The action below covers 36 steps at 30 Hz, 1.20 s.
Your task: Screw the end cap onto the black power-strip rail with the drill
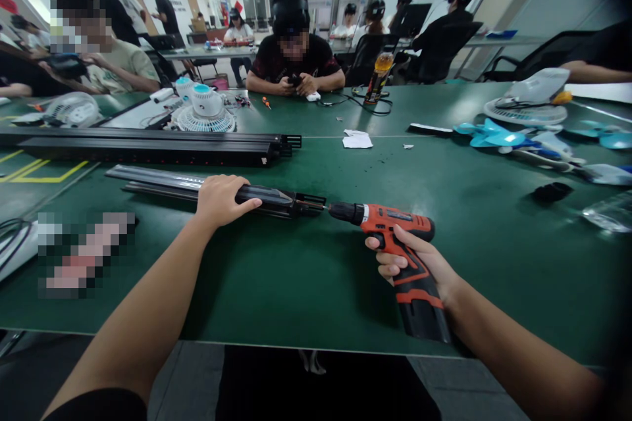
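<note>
My right hand is wrapped round the grip of a red and black cordless drill, its forefinger near the trigger. The drill lies level and points left. Its thin bit reaches the slotted right end of a long black housing; whether it sits in a screw is too small to tell. My left hand grips the housing from above, thumb stretched along its glossy top. The part under my palm is hidden. The housing rests on the green table.
Longer black housings lie behind. White fan parts stand at the back left, blue fan blades at the right. Paper scraps and a drink bottle are farther back. A person sits opposite, both hands on a small dark object.
</note>
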Tool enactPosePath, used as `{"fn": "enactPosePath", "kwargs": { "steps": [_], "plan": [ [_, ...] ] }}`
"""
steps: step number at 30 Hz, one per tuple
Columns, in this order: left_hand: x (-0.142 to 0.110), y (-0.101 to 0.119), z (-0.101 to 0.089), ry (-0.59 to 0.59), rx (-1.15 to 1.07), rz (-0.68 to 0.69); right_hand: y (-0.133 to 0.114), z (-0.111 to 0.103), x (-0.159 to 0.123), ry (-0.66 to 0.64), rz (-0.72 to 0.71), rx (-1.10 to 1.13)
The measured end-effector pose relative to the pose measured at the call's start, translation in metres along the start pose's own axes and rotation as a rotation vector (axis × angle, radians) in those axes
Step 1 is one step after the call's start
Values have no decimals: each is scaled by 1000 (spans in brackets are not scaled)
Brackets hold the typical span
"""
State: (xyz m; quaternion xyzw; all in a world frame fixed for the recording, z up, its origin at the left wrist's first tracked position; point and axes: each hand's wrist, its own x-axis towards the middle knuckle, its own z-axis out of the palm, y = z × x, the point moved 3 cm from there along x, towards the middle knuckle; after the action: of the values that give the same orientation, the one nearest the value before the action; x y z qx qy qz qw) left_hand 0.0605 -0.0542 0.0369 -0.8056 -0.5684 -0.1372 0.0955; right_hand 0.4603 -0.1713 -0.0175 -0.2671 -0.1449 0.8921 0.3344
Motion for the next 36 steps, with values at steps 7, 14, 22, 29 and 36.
{"fn": "enactPosePath", "kwargs": {
  "steps": [7, 14, 22, 29, 36],
  "plan": [
    [0, -1, 1, 15, -4, 7, 1, 1, 1, -48, 13, 11],
    [-1, 0, 2, 56, 7, 13, 1, -3, 1, -59, 14, 23],
    [-2, -1, 3, 82, -5, 27, 1, -1, 1, -48, 22, 31],
    [-2, 1, 1, 119, -16, 21, 1, 0, 1, -31, 11, 37],
    [-2, -2, 5, 128, -6, 36, 0, 0, 0, -26, 12, 37]
  ]
}}
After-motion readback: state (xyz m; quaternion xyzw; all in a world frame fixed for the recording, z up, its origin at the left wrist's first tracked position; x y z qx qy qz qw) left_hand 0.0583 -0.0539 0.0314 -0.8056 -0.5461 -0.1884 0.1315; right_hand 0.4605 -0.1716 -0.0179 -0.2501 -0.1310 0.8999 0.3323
